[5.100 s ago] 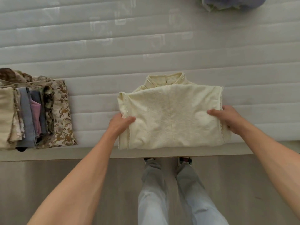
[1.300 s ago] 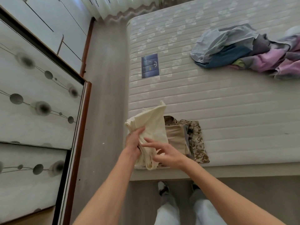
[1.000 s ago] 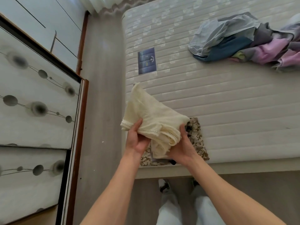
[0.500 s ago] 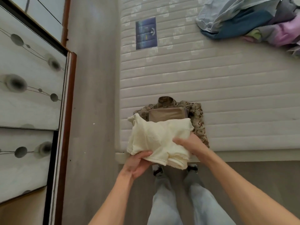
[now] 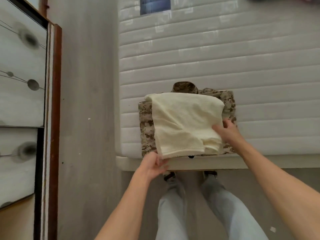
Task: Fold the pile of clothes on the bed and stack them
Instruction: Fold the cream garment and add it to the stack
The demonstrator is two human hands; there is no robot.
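Two hands: both at the folded cream top [image 5: 183, 122], which lies on the stack at the near edge of the bed [image 5: 225, 54].
Left hand [image 5: 152, 166]: at the top's near left corner, fingers curled, pinching the hem there.
Right hand [image 5: 228, 131]: on the top's right edge, blurred; fingers look laid flat on the cloth, though I cannot tell the grip for sure.
Cream top: folded to a rough rectangle, a little askew, its near right part bunched in loose layers.
Stack: a camouflage garment [image 5: 146, 129] shows underneath, sticking out on the left, right and far sides.
Bed: bare quilted mattress, with a dark blue label [image 5: 155, 5] at the far end.
Floor: grey boards [image 5: 90, 118], the person's legs in pale jeans [image 5: 173, 213] close to the bed.
Left side: a wardrobe door [image 5: 22, 84] with a dot-and-line pattern.
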